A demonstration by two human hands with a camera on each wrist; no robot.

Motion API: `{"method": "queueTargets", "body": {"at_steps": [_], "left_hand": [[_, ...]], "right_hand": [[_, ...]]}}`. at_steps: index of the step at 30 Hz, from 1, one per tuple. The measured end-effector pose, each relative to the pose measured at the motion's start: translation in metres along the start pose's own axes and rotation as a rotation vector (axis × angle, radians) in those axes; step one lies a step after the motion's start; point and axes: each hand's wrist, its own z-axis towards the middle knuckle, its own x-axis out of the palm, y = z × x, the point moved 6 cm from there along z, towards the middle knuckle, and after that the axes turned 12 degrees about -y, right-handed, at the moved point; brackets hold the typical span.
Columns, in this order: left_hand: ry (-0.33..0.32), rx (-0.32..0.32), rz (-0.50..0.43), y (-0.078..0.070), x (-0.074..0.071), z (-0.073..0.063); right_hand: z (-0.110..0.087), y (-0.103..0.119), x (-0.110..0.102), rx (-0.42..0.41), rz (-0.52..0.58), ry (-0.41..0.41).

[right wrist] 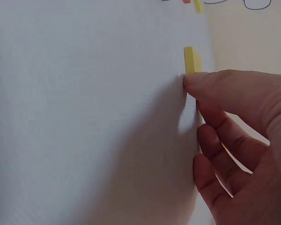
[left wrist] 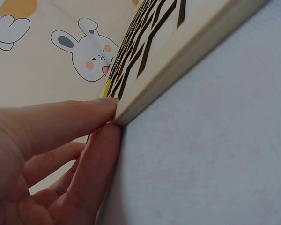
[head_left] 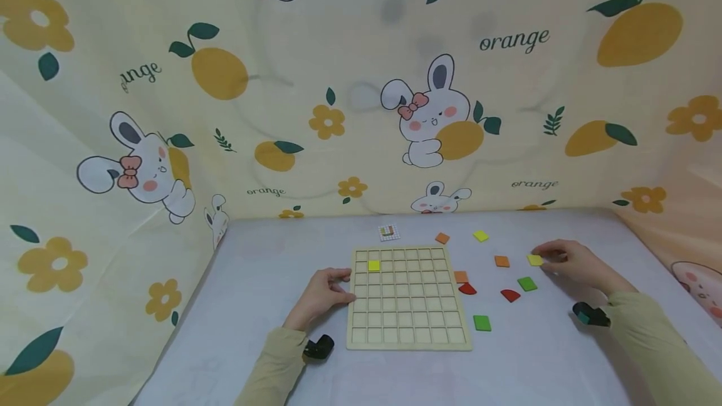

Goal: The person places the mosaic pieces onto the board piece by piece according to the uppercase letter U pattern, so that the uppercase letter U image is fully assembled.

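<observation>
A pale wooden grid board (head_left: 406, 349) lies flat, with a yellow square tile (head_left: 374, 265) in one of its upper left cells. My left hand (head_left: 318, 296) holds the board's left edge; in the left wrist view its thumb (left wrist: 70, 122) overlaps the rim and a finger meets the side. On the right, my right hand (head_left: 575, 262) pinches another yellow square tile (head_left: 534, 260) between thumb and index finger. In the right wrist view that tile (right wrist: 192, 60) stands out beyond the thumb tip, close over the table, and the other fingers are bent below.
Right of the board lie orange squares (head_left: 502, 261), green squares (head_left: 527, 284), red quarter-round pieces (head_left: 510, 295) and a third yellow square (head_left: 481, 236). One orange square (head_left: 461, 277) and a red piece sit against the board's right edge. A small patterned card (head_left: 388, 232) lies behind the board.
</observation>
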Motion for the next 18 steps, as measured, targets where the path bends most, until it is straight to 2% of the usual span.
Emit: {"method": "queueTargets", "body": {"at_steps": [12, 15, 18], "left_hand": [[-0.018, 0.020, 0.027, -0.002, 0.000, -0.001], [-0.021, 0.027, 0.031, -0.002, -0.001, -0.002], [-0.022, 0.027, 0.032, -0.002, -0.001, -0.002]], "right_hand": [[0.000, 0.001, 0.000, 0.059, 0.005, -0.015], [0.002, 0.012, 0.000, 0.069, 0.009, -0.006], [0.006, 0.029, 0.000, 0.042, 0.009, -0.001]]}}
